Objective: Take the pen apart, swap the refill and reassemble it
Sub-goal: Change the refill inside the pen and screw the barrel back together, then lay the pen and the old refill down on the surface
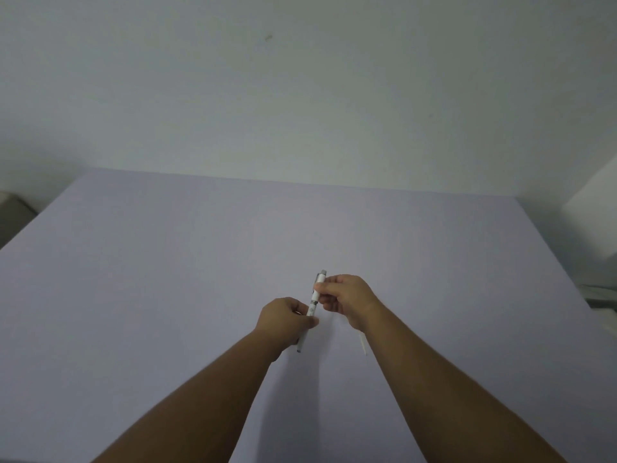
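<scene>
A white pen with a grey push button at its far end is held above the table, pointing away from me. My left hand grips its lower barrel, with the pen's tip sticking out below the hand. My right hand pinches the upper part near the clip. A thin white refill lies on the table just under my right wrist, partly hidden by it.
The pale lilac table spreads wide around both hands and reaches a plain white wall. A grey object sits past the left edge, and white items lie beyond the right edge.
</scene>
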Tool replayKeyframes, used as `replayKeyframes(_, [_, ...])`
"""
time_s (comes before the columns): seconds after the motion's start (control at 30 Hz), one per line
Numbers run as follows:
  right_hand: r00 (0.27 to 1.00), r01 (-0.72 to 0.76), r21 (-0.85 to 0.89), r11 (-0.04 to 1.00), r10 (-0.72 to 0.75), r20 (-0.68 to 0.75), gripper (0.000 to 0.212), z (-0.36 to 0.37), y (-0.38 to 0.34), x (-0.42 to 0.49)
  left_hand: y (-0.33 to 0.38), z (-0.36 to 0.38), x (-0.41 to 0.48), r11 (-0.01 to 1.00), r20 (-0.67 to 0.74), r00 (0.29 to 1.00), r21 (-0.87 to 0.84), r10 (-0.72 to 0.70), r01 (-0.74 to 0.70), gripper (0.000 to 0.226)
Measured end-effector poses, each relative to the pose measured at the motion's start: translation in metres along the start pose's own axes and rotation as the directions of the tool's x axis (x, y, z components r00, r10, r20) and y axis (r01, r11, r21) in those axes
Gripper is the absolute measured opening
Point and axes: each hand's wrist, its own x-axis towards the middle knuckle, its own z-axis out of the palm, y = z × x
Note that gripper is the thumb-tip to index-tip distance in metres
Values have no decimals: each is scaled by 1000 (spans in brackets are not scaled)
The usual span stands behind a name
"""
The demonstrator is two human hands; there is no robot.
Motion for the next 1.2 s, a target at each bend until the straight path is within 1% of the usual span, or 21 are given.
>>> replayKeyframes(0.2, [999,-32,21,999,31,32,8,-1,3,1,-1,4,4,1000,-26,1000,7,15,-15,12])
replayKeyframes(0.33, [999,-35,-9,999,35,20,10,0,3,3,0,4,9,1000,-18,1000,-16,7,-7,13])
replayKeyframes(0.43, [999,-43,-28,999,43,14,8,2,4,6,-2,4,13,999,-3,1000,-27,-17,17,10])
replayKeyframes(0.5, [999,-47,-69,997,47,2,8,2,8,8,-4,5,17,997,17,999,-52,-48,49,17])
replayKeyframes(0.57, [997,-43,-155,987,33,-67,14,-2,14,13,-7,5,21,994,15,997,-77,-75,76,18])
replayKeyframes(0.63, [977,-23,-296,955,-41,-211,17,-13,18,17,-11,6,27,990,-1,996,-103,-93,92,16])
replayKeyframes(0.67, [956,-26,-408,912,-97,-278,17,-21,19,18,-13,7,30,989,-7,995,-111,-101,99,16])
replayKeyframes(0.73, [928,-101,-629,771,-155,-339,20,-38,25,17,-18,11,36,987,-23,993,-109,-118,114,14])
replayKeyframes(0.77, [926,-142,-681,718,-147,-348,20,-45,29,14,-20,14,38,988,-33,992,-98,-123,120,13])
replayKeyframes(0.8, [930,-172,-710,683,-126,-346,19,-50,34,12,-23,17,40,989,-47,991,-82,-125,121,12])
replayKeyframes(0.87, [937,-207,-729,652,-80,-339,13,-57,48,8,-28,23,43,993,-74,990,-41,-117,114,13])
replayKeyframes(0.93, [937,-233,-728,645,-52,-346,10,-56,59,7,-32,29,46,994,-89,990,-6,-109,109,18])
replayKeyframes(1.03, [927,-254,-722,644,-52,-372,6,-52,68,8,-37,37,50,993,-111,988,27,-108,111,23])
replayKeyframes(1.13, [930,-236,-734,637,-71,-361,12,-44,70,11,-40,43,53,992,-134,985,53,-106,114,25])
replayKeyframes(1.2, [933,-225,-725,651,-69,-352,15,-38,71,14,-41,47,55,992,-144,984,58,-102,111,24])
